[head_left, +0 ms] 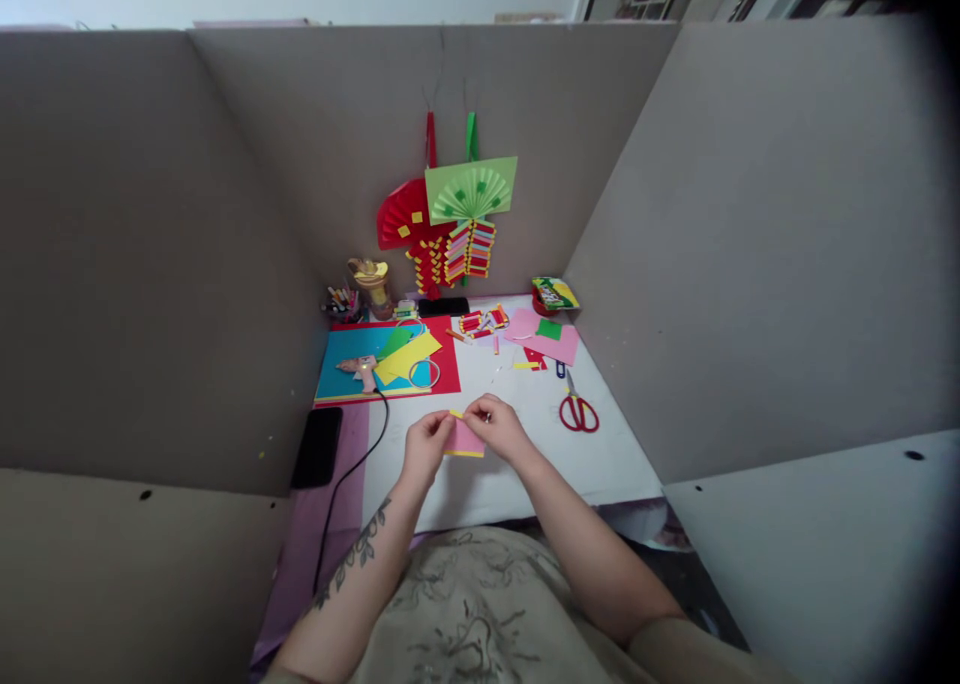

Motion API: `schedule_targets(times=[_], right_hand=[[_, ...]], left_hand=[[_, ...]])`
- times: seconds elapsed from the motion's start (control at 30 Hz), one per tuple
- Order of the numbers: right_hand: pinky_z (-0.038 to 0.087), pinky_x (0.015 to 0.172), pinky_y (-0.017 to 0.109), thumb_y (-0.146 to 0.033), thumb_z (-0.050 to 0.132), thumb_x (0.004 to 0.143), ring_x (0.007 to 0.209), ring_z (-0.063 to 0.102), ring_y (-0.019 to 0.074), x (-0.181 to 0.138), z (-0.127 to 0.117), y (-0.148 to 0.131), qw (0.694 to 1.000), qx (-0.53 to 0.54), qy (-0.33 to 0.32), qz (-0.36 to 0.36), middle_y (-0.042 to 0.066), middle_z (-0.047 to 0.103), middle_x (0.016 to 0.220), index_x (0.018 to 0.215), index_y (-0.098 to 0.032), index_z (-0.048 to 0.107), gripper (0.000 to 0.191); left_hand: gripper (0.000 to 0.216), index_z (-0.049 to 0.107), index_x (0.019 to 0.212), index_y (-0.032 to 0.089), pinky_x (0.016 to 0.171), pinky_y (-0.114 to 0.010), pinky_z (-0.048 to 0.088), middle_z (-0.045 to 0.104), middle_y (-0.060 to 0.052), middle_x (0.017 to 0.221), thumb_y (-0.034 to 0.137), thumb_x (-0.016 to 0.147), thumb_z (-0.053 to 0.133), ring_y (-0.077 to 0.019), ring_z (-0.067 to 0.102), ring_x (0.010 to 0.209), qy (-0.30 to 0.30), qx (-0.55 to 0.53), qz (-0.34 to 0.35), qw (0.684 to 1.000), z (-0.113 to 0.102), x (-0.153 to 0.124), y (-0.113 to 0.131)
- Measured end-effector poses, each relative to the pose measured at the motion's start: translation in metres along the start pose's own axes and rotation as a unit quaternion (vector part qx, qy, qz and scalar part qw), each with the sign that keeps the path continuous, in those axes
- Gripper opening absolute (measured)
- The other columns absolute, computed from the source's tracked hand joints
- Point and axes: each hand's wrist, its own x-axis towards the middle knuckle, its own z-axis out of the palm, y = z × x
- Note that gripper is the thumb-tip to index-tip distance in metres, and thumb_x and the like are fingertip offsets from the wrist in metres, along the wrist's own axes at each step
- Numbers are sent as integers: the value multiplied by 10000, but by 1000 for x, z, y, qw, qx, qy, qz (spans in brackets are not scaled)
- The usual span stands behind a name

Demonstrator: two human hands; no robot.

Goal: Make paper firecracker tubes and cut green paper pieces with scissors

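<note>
A small piece of pink paper [465, 440] with yellow strips along its near and far edges is held just above the white table top. My left hand [427, 444] pinches its far left corner between thumb and fingers. On the other side my right hand [496, 426] is closed at the far right corner, by the yellow strip. My fingertips cover parts of the paper's far edge. Red-handled scissors [579, 413] lie to the right of my right hand, and a pink glue gun [361, 370] rests on coloured paper sheets to the left.
Small paper rolls [484, 321] lie at the back, beside pink paper [559, 342] with a green square. A black phone [316, 448] lies at the left edge near the glue gun's cord [352, 467]. Paper fan decorations [471, 192] hang on the grey back partition. Side partitions enclose the table.
</note>
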Motion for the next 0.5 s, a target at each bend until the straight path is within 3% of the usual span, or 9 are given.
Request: schedule_targets(times=[0.27,0.5], right_hand=[[398,626,232,-175,561,721,660,519,116,-2,-9,2,999,-2,-28,-25,-6,530,710,643,-180,616,95],[400,633,238,-162,574,724,673,522,119,1,-10,6,998,-9,-58,-35,0,530,719,662,-178,632,86]], left_hand=[[304,706,861,128,698,-280,466,709,-74,822,342,646,678,-186,619,738,-53,1,-16,998,-3,-2,0],[294,711,858,141,733,-303,473,716,-80,845,368,697,617,-208,628,785,-58,106,37,992,-8,-2,3]])
